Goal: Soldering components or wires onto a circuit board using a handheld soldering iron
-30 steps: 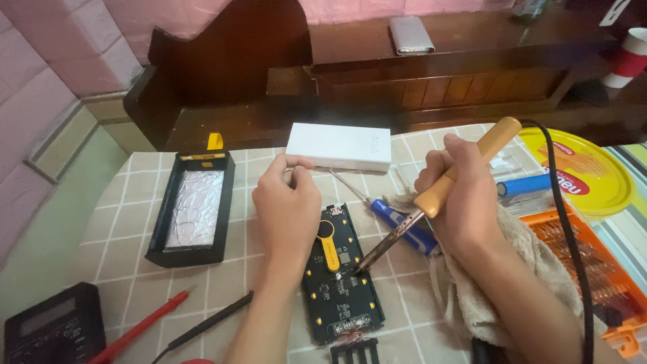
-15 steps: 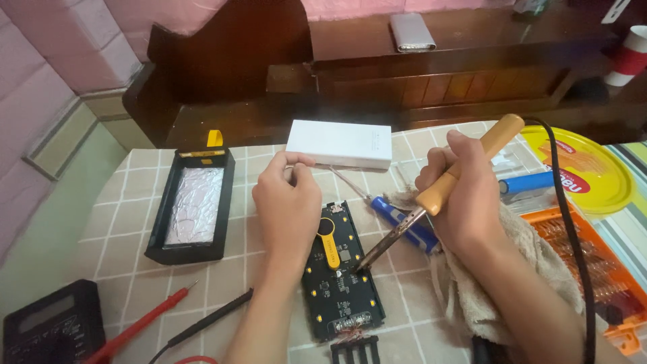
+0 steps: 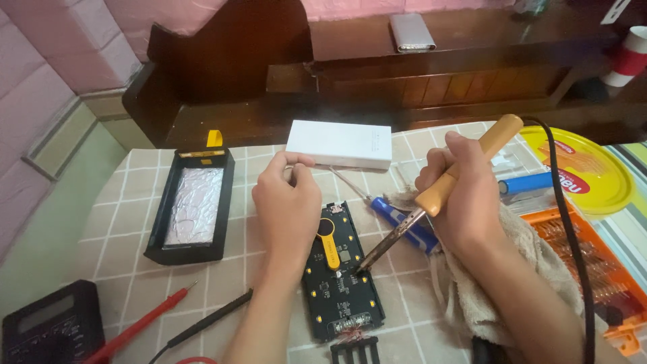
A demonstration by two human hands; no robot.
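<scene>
Nothing has shifted since a second ago. The right hand [image 3: 465,195] stays clamped on the iron [image 3: 438,195], tip on the board [image 3: 340,276]; the left hand [image 3: 286,202] pinches solder wire [image 3: 347,183] beside it.

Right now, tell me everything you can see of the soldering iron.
The soldering iron has a light wooden handle, a slim dark metal shaft and a black cord leaving its upper end and running down the right side. The right hand grips the handle, holding it tilted, tip down and to the left. The tip rests on, or just above, the black circuit board, beside the yellow part. The left hand does not touch it.
</scene>
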